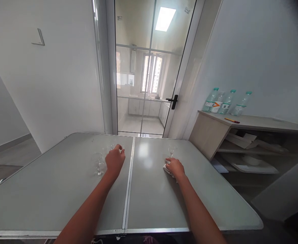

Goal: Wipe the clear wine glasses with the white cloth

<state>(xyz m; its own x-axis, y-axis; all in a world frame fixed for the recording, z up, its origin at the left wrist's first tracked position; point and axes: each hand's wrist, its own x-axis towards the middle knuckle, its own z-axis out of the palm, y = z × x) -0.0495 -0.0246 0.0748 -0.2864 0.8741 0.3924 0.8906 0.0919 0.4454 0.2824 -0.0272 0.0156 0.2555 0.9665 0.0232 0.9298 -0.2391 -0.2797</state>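
Observation:
My left hand point(115, 158) is closed, its fingers curled on a faint clear wine glass point(112, 146) in the left half of the table. Much of that glass is hidden by the hand. Just left of my wrist stands another clear stemmed wine glass point(98, 164). My right hand point(175, 166) is closed on a bunched white cloth point(167, 168) over the right half. Directly beyond these fingers a third wine glass point(172, 148) shows its bowl and part of its stem. Its foot is hidden at the hand and cloth, so I cannot tell whether they touch.
The grey folding table point(149, 203) has a metal seam down its middle. On the right, a wooden shelf unit point(207, 130) carries several plastic bottles point(226, 103) and an orange pen-like object point(231, 120). A glass door point(149, 115) with a black handle point(174, 101) stands beyond the table.

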